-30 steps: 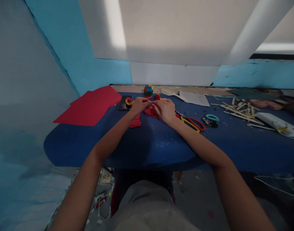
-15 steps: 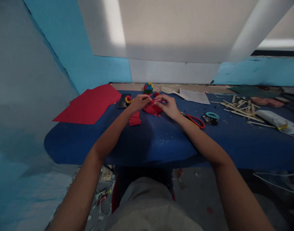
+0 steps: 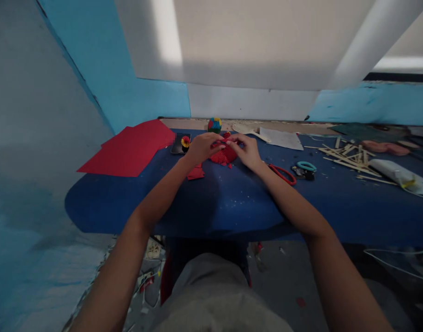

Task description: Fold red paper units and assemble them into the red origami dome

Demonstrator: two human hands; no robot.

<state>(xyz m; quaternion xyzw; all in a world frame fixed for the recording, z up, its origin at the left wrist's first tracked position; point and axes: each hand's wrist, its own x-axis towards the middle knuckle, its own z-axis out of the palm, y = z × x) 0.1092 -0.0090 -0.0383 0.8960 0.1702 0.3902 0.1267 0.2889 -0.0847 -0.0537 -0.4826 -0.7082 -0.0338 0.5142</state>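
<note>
The left hand (image 3: 205,148) and the right hand (image 3: 247,150) are hovering over a heap of small red pieces (image 3: 223,157), which is lying on the blue table (image 3: 232,207) directly beneath the fingers. Each thumb is curving toward its own fingertips, and the two sets of fingertips are almost meeting; whether either is pinching a piece cannot be told at this scale. Red slips (image 3: 196,173) are lying just below the left wrist. A dark phone (image 3: 176,144), with a red-and-yellow paper flower (image 3: 185,141) overlapping it in view, is resting between the left hand and large red sheets (image 3: 128,150). A multicoloured ball (image 3: 214,123) is sitting behind the hands. A red handle loop (image 3: 283,175) is showing beside the right forearm; pale sticks (image 3: 351,159) are lying farther right.
</note>
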